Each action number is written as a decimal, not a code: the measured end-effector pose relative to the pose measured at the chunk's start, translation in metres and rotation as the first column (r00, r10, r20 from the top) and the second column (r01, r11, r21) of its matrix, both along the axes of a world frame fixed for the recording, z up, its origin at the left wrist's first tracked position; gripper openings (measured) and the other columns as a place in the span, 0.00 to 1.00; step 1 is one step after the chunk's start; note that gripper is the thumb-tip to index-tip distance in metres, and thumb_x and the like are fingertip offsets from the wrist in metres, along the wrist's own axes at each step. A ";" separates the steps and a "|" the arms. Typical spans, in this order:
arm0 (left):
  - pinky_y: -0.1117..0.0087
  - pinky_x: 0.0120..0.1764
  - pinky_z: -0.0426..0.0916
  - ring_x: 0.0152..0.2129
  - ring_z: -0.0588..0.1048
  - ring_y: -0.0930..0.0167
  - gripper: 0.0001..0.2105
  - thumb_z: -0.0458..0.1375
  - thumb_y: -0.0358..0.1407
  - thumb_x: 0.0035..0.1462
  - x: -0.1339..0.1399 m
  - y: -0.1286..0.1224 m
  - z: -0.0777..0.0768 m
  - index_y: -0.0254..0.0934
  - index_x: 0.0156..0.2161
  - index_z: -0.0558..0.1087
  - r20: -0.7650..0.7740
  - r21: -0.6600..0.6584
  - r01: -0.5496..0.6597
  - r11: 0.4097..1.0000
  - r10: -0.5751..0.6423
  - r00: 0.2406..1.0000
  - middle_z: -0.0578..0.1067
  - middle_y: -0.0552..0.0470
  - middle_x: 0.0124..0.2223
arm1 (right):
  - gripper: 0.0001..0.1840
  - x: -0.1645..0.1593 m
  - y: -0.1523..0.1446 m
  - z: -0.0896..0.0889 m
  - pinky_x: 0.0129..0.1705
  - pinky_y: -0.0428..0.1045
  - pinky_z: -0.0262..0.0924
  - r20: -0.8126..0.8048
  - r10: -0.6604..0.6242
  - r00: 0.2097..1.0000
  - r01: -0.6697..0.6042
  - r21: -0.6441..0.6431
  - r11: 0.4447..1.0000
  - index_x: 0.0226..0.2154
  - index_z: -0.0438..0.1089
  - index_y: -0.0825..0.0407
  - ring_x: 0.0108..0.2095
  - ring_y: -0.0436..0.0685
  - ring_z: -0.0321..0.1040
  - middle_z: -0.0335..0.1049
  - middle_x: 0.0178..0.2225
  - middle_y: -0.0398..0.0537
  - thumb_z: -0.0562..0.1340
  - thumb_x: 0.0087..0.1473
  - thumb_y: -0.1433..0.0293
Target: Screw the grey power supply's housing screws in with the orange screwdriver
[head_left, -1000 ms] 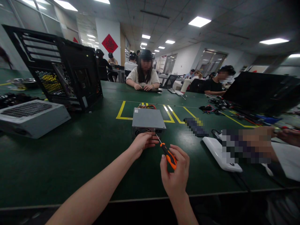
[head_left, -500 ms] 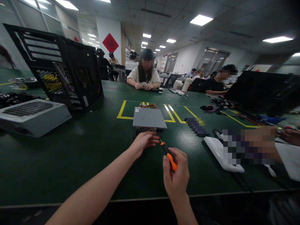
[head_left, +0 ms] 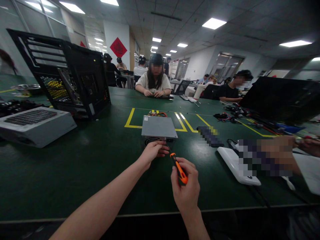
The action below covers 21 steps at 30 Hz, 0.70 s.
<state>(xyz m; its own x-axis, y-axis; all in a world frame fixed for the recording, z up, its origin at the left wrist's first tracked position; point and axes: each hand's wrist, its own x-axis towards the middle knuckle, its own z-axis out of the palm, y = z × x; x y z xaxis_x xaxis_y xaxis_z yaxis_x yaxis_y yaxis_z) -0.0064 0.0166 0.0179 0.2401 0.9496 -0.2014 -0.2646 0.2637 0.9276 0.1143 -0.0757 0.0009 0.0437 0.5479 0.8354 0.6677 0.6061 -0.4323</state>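
Note:
A grey metal power supply [head_left: 160, 126] lies on the green table in front of me, with a bundle of coloured cables [head_left: 160, 114] at its far side. My left hand [head_left: 153, 151] is at its near face, thumb and fingertips drawn together by the screwdriver's tip. Whatever may be between those fingertips is too small to make out. My right hand [head_left: 187, 180] grips the orange and black handle of a screwdriver [head_left: 179, 170]. Its thin shaft points up and left to the lower right part of the near face; the exact contact point is unclear.
A black computer case [head_left: 82, 80] and another power supply [head_left: 37, 125] stand at left. On the right are a dark blurred object [head_left: 210, 136], a white device [head_left: 237, 166], cables [head_left: 232, 111], a black monitor [head_left: 282, 100] and someone else's hand [head_left: 310, 145]. Another person [head_left: 155, 80] sits opposite.
My right hand and the screwdriver have shifted slightly left, and the handle's visible side has turned. My left hand and the power supply have hardly moved.

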 end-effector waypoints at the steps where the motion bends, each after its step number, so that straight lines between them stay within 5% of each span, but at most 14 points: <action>1: 0.75 0.30 0.67 0.28 0.75 0.73 0.10 0.50 0.26 0.54 0.000 0.000 0.000 0.30 0.40 0.69 0.001 0.002 0.001 1.000 -0.001 1.000 0.76 0.42 0.37 | 0.15 0.000 0.000 0.000 0.41 0.54 0.65 0.016 -0.002 1.000 0.002 0.008 1.000 0.42 0.58 0.52 0.43 0.56 0.65 0.65 0.41 0.53 0.57 0.51 0.77; 6: 0.76 0.30 0.67 0.27 0.75 0.74 0.10 0.50 0.25 0.53 0.000 0.000 0.000 0.31 0.40 0.70 -0.003 -0.012 -0.014 1.000 0.014 1.000 0.76 0.43 0.36 | 0.06 0.000 -0.001 0.002 0.41 0.54 0.64 0.056 -0.012 0.998 0.016 -0.064 0.998 0.35 0.61 0.51 0.41 0.56 0.65 0.64 0.40 0.51 0.58 0.51 0.74; 10: 0.76 0.30 0.67 0.26 0.75 0.74 0.10 0.49 0.26 0.54 0.000 -0.002 0.003 0.31 0.40 0.70 0.001 -0.026 -0.019 0.999 0.019 1.000 0.77 0.43 0.36 | 0.11 -0.002 -0.001 0.000 0.37 0.51 0.66 -0.045 0.010 0.999 -0.014 -0.082 0.997 0.39 0.59 0.51 0.41 0.54 0.66 0.64 0.40 0.51 0.58 0.52 0.75; 16: 0.76 0.29 0.67 0.26 0.74 0.75 0.09 0.50 0.26 0.53 0.000 -0.002 0.004 0.31 0.39 0.69 -0.001 -0.031 -0.020 0.999 0.020 1.000 0.77 0.44 0.36 | 0.08 -0.001 -0.001 0.002 0.42 0.54 0.64 0.083 0.001 0.997 0.007 -0.099 0.995 0.35 0.61 0.51 0.42 0.55 0.64 0.63 0.40 0.51 0.60 0.50 0.73; 21: 0.75 0.30 0.67 0.27 0.75 0.74 0.10 0.50 0.26 0.54 -0.001 0.000 0.001 0.31 0.40 0.70 -0.006 -0.015 -0.009 1.000 0.008 1.000 0.77 0.43 0.36 | 0.11 0.000 -0.001 -0.001 0.40 0.53 0.66 -0.113 0.036 0.993 -0.053 -0.152 0.987 0.41 0.59 0.51 0.43 0.55 0.66 0.64 0.42 0.52 0.55 0.54 0.73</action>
